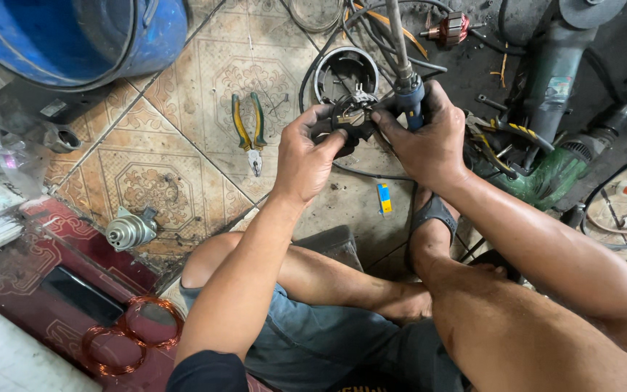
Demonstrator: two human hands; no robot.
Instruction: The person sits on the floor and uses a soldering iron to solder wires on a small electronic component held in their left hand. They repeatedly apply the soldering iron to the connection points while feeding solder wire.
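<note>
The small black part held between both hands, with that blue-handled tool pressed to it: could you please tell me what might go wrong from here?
1. The left hand pinches the small black part right where the blue-handled tool in the right hand meets it; a slip could catch the fingers.
2. The part is held in the air over the tiled floor; it could drop.
3. Black cables loop under the hands and might snag.
</note>
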